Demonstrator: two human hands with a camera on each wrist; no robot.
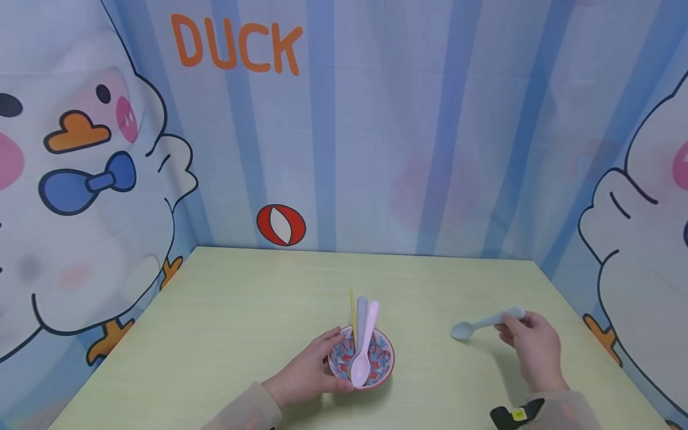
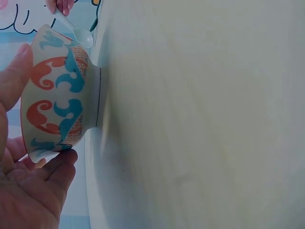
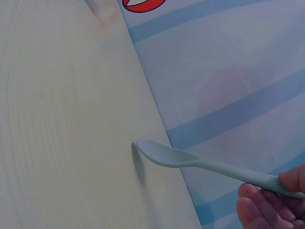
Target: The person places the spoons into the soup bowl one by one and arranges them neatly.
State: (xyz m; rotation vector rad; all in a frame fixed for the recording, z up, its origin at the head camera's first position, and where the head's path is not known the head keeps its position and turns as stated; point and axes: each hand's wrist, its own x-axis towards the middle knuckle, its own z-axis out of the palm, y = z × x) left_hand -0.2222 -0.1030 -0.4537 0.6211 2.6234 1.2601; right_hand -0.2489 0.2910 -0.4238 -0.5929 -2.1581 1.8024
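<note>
Left hand (image 1: pixel 310 369) half-spread, thumb and fingers gripping patterned bowl (image 1: pixel 384 358) on table (image 1: pixel 242 304); right hand (image 1: pixel 536 352) pinching pale mint spoon (image 1: pixel 486 322) above table, right of bowl; pink spoon (image 1: pixel 368 334), grey-purple spoon (image 1: pixel 362 312), yellow stick (image 1: pixel 352 307) in bowl; DUCK backdrop (image 1: pixel 376 119) behind

I am at a desk (image 1: pixel 242 292) inside what looks like a small dressed booth, a staged set. Printed fabric (image 1: pixel 371 119) hangs behind the desk and along both sides; its creases and soft folds give it away as cloth. Blue stripes run down it, and big white cartoon ducks (image 1: pixel 113 251) flank me left and right, the left one wearing a blue bow tie (image 1: pixel 100 181). Orange lettering (image 1: pixel 236 46) spells DUCK, above a printed red-and-white ball (image 1: pixel 280 225). The bowl (image 2: pixel 57 95) before me is household tableware, but the hangings hide the building beyond, so I cannot tell home from studio or lab.
</note>
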